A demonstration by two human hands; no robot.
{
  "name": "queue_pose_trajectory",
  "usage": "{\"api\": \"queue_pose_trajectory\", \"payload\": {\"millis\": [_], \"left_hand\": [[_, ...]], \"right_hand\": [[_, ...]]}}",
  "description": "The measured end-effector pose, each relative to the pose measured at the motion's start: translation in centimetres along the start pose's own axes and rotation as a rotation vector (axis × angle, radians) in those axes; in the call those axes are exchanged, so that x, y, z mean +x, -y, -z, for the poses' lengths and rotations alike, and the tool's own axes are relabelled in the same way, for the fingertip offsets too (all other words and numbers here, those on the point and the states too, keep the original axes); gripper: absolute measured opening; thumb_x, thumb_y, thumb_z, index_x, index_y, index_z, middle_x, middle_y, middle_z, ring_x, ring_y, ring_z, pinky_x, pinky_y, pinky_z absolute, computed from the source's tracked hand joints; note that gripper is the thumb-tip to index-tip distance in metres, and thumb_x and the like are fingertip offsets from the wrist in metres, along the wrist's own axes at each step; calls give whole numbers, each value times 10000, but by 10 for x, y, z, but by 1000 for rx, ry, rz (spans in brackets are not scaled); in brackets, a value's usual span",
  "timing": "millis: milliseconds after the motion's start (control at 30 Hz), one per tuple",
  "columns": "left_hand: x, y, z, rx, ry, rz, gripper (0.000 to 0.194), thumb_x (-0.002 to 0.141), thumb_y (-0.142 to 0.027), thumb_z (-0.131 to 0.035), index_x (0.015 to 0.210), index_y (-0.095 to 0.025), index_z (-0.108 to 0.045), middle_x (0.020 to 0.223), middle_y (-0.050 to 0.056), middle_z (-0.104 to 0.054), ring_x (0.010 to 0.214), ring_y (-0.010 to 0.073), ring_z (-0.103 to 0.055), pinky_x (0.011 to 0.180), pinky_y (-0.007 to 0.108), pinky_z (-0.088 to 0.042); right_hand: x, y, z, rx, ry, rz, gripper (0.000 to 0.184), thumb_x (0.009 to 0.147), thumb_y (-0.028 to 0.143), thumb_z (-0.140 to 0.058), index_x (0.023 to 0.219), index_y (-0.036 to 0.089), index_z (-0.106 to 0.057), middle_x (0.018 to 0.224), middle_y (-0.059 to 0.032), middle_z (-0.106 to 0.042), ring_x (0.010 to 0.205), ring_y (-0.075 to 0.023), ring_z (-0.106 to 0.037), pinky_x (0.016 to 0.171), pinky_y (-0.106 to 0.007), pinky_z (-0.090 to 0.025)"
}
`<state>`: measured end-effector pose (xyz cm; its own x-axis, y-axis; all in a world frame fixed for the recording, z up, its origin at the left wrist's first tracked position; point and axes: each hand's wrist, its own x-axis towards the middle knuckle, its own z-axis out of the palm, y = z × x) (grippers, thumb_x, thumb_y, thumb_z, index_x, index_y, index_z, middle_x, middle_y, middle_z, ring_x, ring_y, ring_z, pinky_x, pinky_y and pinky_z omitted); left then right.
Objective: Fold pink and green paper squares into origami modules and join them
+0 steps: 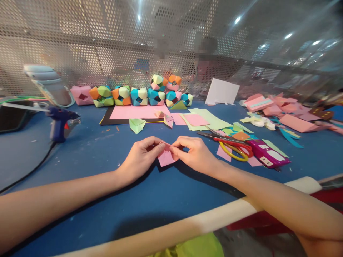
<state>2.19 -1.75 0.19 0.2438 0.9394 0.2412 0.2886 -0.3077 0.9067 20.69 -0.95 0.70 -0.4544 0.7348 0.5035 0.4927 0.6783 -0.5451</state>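
Paper [166,159], pink and small, is held low over the table [91,162]; whether its lower tip touches, I cannot tell. Some folding looks done already, because creases and a pointed lower corner show, but I judge this piece is not finished, as both hands are busy along its upper edge. How many folds are left, I cannot say from here.

The left hand [139,157] has it at ten o'clock, thumb and forefinger closed in a pinch, the other fingers curled. The right hand [197,154] pinches it at two o'clock in the same way, so the two nearly mirror each other. The arms [77,190] come in from eight and four o'clock, wrists bent inward.

Farther out, at eleven o'clock, lies a green piece [137,125], folded, and near twelve a pink piece [168,120]. Behind them, from ten to past twelve, stand the balls [139,96], which look complete. The sheets [214,119] at one o'clock seem mostly flat. Scissors [234,149] lie toward two o'clock, a glue gun [58,125] is at ten; no hand touches these.
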Motion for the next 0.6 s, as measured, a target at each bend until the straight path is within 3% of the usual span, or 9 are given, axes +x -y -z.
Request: {"api": "queue_pose_trajectory", "payload": {"millis": [233,600], "left_hand": [[1,-2,-3,-53,126,52,315,762,-387,-636,962,-146,-600,820,6,-632,708,130,-568,634,237,-460],[0,1,-3,-104,122,115,101,732,-268,-570,772,-180,-542,614,-47,-584,514,110,-569,503,225,-439]], "right_hand": [[-2,-5,-2,-77,-103,108,216,865,145,-561,655,159,-609,632,2,-608,577,-93,-548,581,-230,-436],[-2,-1,-4,-20,-87,178,167,856,127,-567,706,165,-631,640,3,-597,583,-94,-553,574,-224,-444]]}}
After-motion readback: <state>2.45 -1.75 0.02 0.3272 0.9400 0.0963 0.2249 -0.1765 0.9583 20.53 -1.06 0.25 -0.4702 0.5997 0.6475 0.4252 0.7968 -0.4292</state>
